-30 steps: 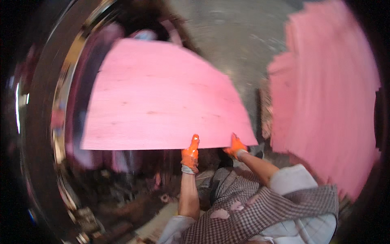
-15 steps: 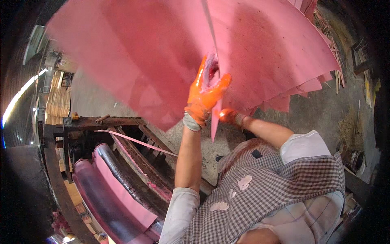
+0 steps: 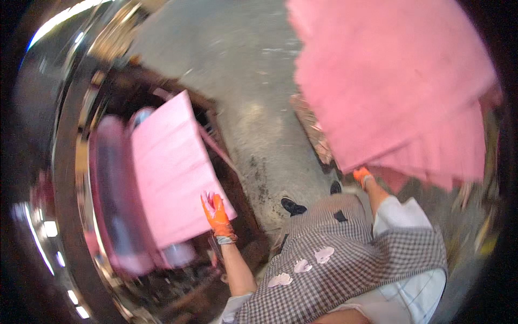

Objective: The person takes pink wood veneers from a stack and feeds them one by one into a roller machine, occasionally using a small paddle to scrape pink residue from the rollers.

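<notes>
Gloves point(image 3: 221, 227): two, orange, well apart. Left hand point(image 3: 217, 215)'s spread open at one pink sheet point(image 3: 170, 167)'s near corner, left side. Right hand point(image 3: 363, 175)'s at the right-side pink stack point(image 3: 399, 81)'s near edge, can't tell if gripping. Three pale patches point(image 3: 324, 255), two dark shoes point(image 3: 293, 206).

Scanning now, L to R: no txt, nos., labels or signs legible anywhere in view.
</notes>
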`<state>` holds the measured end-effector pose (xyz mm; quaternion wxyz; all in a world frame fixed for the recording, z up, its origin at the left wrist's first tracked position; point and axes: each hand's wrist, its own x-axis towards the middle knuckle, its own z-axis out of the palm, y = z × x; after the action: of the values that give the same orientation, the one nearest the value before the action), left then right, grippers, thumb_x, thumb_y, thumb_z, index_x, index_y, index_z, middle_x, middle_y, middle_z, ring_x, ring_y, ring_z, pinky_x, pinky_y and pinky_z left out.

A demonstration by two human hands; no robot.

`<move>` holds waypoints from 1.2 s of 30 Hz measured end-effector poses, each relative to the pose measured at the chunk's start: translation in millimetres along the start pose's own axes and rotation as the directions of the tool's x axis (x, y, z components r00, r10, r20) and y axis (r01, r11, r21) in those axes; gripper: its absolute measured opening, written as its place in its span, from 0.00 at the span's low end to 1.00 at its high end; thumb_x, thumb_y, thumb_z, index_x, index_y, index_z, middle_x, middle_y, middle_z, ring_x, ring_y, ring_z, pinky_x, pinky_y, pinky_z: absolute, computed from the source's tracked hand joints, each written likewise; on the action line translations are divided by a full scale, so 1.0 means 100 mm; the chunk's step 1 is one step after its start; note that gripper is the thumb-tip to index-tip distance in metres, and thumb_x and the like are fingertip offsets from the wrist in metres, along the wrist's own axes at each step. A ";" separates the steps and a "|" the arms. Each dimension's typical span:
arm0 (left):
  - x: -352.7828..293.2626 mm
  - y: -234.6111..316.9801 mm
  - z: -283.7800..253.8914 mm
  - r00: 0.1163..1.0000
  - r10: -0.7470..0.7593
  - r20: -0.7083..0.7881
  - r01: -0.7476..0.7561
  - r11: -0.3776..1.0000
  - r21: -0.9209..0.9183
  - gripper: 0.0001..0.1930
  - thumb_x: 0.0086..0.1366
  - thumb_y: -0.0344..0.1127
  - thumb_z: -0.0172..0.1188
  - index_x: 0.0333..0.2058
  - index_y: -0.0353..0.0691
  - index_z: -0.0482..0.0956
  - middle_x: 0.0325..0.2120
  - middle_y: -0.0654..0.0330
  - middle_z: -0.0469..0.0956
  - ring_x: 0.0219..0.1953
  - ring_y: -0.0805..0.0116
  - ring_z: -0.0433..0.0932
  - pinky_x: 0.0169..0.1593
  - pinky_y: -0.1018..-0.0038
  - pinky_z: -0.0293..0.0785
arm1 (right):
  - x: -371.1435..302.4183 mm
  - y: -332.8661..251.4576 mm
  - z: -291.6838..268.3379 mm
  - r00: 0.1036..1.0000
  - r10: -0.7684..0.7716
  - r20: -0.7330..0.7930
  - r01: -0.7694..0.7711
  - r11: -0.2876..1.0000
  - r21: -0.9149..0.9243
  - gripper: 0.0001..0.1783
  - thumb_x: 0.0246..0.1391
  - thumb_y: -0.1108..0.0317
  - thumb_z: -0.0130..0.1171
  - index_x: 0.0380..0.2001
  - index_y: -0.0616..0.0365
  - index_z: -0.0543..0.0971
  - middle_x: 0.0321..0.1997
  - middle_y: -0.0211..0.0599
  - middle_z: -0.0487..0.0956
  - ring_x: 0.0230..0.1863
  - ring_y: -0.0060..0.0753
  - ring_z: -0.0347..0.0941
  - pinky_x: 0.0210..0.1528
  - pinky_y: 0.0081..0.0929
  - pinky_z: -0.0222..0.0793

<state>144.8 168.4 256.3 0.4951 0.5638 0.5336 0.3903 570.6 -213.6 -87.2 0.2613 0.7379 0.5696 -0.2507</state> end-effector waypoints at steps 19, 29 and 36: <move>0.26 -1.86 -2.59 0.580 -0.518 -0.629 0.016 0.780 -0.626 0.41 0.67 0.58 0.60 0.69 0.37 0.57 0.69 0.56 0.60 0.71 0.61 0.57 0.71 0.65 0.52 | 1.19 -2.88 -3.06 0.934 -0.352 -0.065 0.286 0.624 0.727 0.36 0.59 0.53 0.61 0.62 0.68 0.66 0.46 0.48 0.81 0.48 0.39 0.77 0.51 0.33 0.73; 0.14 -1.81 -1.78 0.824 -0.560 -0.088 0.383 0.665 -0.641 0.24 0.68 0.52 0.61 0.54 0.42 0.78 0.40 0.61 0.83 0.35 0.72 0.81 0.33 0.73 0.79 | 0.79 -2.71 -2.78 0.934 -0.332 -0.134 0.346 0.740 0.577 0.61 0.47 0.34 0.66 0.71 0.64 0.55 0.71 0.63 0.62 0.72 0.54 0.59 0.72 0.40 0.56; 0.63 0.55 0.95 0.841 0.178 0.511 -0.324 0.922 0.213 0.24 0.69 0.34 0.54 0.64 0.40 0.69 0.57 0.56 0.77 0.54 0.64 0.78 0.55 0.70 0.77 | 0.50 -2.25 -2.90 0.932 0.275 -0.238 0.079 0.485 0.871 0.48 0.50 0.56 0.65 0.71 0.56 0.57 0.61 0.58 0.74 0.60 0.56 0.73 0.61 0.45 0.68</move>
<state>256.6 220.5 284.8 0.4676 0.7752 0.3653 0.2167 384.0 65.2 71.0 -0.2371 0.8313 0.3572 -0.3538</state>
